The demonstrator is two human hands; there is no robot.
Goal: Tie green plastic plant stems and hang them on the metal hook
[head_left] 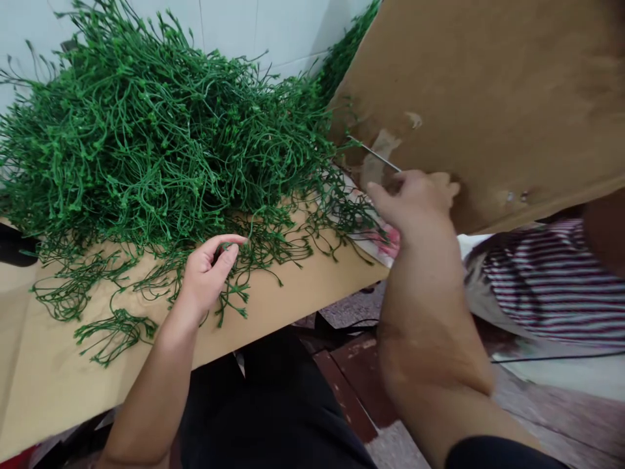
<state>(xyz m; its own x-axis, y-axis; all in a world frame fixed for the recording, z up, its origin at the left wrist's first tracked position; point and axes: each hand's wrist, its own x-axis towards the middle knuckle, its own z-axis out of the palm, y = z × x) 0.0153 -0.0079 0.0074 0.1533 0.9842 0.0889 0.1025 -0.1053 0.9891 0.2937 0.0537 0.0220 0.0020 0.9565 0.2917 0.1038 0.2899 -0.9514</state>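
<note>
Two hands at a heap of green plastic sprigs [146, 143].
Left hand [208, 273] pinches a sprig stem [244, 244]; right hand [415, 202], farther right, grips a thin metal rod [374, 155] slanting far-left.

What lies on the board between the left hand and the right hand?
Loose green plastic sprigs spread across the tan board between the left hand and right hand, seen in the head view.

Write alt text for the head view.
A person's left hand pinches green plastic sprigs heaped on a tan board, while the right hand holds a thin metal rod beside a cardboard sheet.
</note>
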